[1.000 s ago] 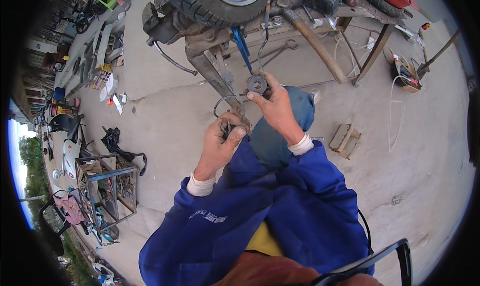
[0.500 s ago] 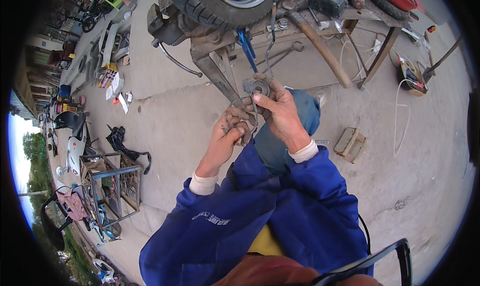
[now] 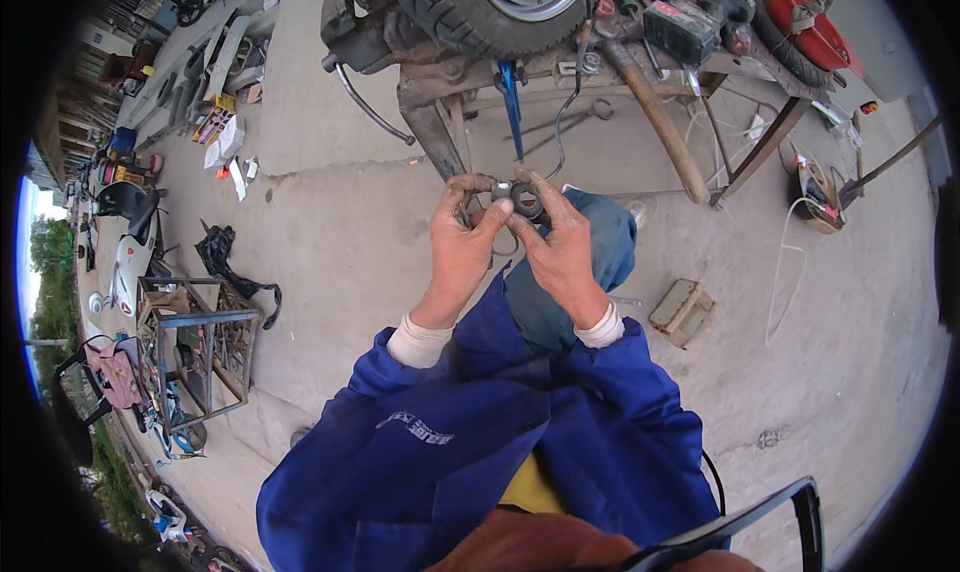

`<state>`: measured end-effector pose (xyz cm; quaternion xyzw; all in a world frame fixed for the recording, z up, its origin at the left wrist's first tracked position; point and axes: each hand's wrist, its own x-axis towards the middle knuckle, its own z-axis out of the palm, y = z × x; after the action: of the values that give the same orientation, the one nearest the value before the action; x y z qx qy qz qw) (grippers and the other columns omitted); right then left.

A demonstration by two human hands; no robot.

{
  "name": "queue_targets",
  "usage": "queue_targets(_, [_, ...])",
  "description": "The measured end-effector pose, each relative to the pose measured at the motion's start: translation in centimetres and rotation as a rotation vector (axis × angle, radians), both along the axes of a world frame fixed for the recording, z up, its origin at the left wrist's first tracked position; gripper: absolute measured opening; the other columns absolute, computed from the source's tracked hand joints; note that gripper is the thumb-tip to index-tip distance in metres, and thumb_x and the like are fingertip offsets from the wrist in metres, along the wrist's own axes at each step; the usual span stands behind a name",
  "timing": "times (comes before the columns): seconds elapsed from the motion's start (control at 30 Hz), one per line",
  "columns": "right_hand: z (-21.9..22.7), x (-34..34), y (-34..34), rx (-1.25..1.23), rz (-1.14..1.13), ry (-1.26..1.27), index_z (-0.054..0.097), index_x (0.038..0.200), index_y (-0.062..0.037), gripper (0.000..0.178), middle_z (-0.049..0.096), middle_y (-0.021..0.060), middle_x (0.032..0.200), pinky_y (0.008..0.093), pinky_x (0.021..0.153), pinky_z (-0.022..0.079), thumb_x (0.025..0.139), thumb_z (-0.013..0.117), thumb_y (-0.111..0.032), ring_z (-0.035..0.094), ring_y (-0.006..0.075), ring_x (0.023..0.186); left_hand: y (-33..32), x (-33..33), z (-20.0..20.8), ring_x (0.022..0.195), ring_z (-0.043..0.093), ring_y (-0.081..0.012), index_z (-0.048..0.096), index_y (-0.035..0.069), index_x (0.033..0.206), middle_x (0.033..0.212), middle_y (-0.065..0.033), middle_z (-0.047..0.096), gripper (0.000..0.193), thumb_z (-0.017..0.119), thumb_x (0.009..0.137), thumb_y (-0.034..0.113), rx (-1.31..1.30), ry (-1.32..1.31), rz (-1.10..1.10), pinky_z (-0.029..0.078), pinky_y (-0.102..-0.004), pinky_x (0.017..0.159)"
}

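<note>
A small dark metal part with a round ring-shaped end [image 3: 525, 201] is held between my two hands above my knee. My left hand [image 3: 456, 257] pinches its blocky left side with thumb and fingers. On the ring, the fingers and thumb of my right hand [image 3: 566, 262] are closed. Below the part hangs a thin dark loop of wire or cable [image 3: 508, 248]; where it attaches is hidden by the fingers. Just beyond the hands, a blue long-handled tool [image 3: 512, 112] hangs down from the bench.
A tyred wheel [image 3: 455, 17] lies on the metal bench ahead. A wooden handle [image 3: 660, 127] juts over its edge, near a black battery-like box [image 3: 682, 34] and a red basin [image 3: 800, 27]. On the floor are a small metal box [image 3: 683, 313] and, at left, a metal frame stand [image 3: 205, 320].
My left hand has moved up from the wire to grip the part's left side. The part has turned and sits slightly lower. The view has shifted a little.
</note>
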<state>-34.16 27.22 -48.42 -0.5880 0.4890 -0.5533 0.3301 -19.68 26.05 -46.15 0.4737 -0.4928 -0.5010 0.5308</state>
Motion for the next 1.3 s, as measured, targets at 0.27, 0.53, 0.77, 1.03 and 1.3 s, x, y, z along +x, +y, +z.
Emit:
queue_targets(0.27, [0.7,-0.8,-0.8,0.102,0.031,0.08,0.062,0.146,-0.0009,0.057,0.077,0.0168,0.125,0.0366,0.096,0.061,0.092,0.082,-0.002,0.078,0.0242,0.113,0.8,0.6,0.7,0.098,0.066,-0.0143,0.063,-0.002,0.129,0.118,-0.0087,0.065,0.023,0.068,0.107,0.007,-0.103,-0.199,-0.04,0.055,-0.0293,0.077])
queue_targets(0.53, [1.0,-0.3,-1.0,0.017,0.205,0.149,0.058,0.15,-0.0019,0.064,0.069,0.024,0.137,0.0432,0.098,0.059,0.091,0.083,-0.007,0.072,0.0414,0.118,-0.2,2.6,0.9,0.078,0.064,-0.0188,0.071,0.0,0.115,0.112,-0.0111,0.069,0.016,0.073,0.1,0.003,-0.183,-0.415,-0.118,0.051,-0.0328,0.068])
queue_targets(0.77, [1.0,-0.4,-1.3,0.142,0.329,-0.043,0.062,0.15,-0.0043,0.062,0.069,0.0166,0.137,0.0362,0.093,0.06,0.091,0.081,0.0,0.074,0.0265,0.108,-0.5,3.4,3.0,0.065,0.051,-0.0069,0.07,-0.001,0.11,0.098,-0.006,0.07,0.013,0.073,0.098,0.002,0.079,-0.368,-0.096,0.045,-0.0296,0.058])
queue_targets(1.03, [0.5,-0.3,-1.3,0.119,0.34,0.015,0.067,0.144,0.0005,0.057,0.07,0.0114,0.124,0.0322,0.086,0.058,0.091,0.085,-0.01,0.069,0.0193,0.097,0.2,5.2,2.0,0.062,0.049,-0.0099,0.071,-0.001,0.109,0.084,-0.0043,0.064,0.012,0.074,0.099,0.005,-0.134,-0.468,-0.174,0.04,-0.0323,0.056])
queue_targets(1.3, [-0.5,-0.5,-0.3,0.206,0.413,0.061,0.066,0.142,0.0035,0.051,0.068,0.0139,0.118,0.0359,0.095,0.054,0.099,0.079,-0.021,0.065,0.0266,0.106,1.1,5.4,0.5,0.074,0.061,-0.0335,0.07,-0.001,0.108,0.09,-0.0157,0.062,0.012,0.07,0.097,0.004,-0.212,-0.538,-0.249,0.049,-0.0433,0.068])
